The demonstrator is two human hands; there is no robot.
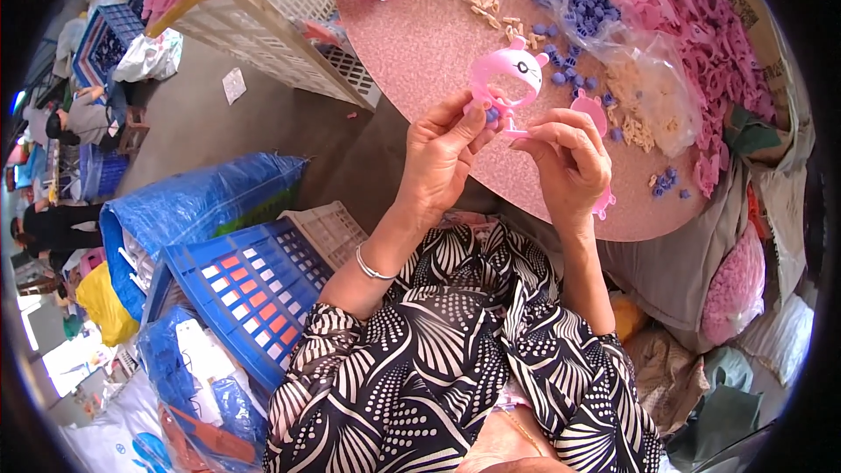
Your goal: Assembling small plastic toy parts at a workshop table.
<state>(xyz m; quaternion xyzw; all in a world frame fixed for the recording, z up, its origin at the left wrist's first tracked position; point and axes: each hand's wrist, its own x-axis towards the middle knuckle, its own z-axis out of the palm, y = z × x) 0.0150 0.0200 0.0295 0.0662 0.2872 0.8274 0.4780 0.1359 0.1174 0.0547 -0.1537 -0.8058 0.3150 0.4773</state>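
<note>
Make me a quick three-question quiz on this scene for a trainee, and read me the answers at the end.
1. True or false: the pink animal-faced ring lies on the round table, untouched by either hand.
2. Multiple choice: the silver bangle is worn on which side? A) left B) right C) both
3. Fill in: the right hand pinches a small flat part coloured ____.

Key:
1. False; the left hand is holding it up.
2. A
3. pink

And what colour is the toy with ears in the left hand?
The toy is pink with black face markings, seen best in the head view.
</note>
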